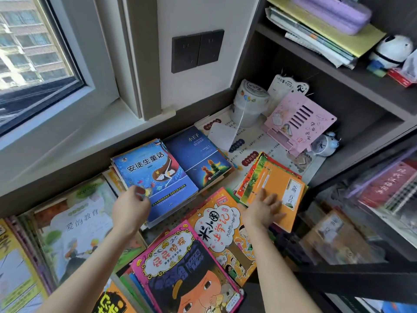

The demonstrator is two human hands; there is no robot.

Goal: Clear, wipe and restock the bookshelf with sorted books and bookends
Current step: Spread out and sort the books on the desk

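Stacks of children's books cover the desk. My left hand [132, 205] grips the lower left edge of a light-blue fairy-tale book [155, 175] that tops a pile. My right hand [264, 207] lies flat, fingers spread, on an orange book [282, 188] that tops a stack at the right. Between them lie a dark-blue book [198, 159], an orange cartoon book [223, 227] and a pink cartoon book [180, 267]. A green-and-white picture book [74, 224] lies to the left.
A pink slotted stand [300, 119], a white lidded jar [249, 102] and a small alarm clock [323, 144] sit at the back of the desk. The shelf above [338, 71] holds papers, a purple case [334, 12] and a panda toy [392, 50]. A window is at the left.
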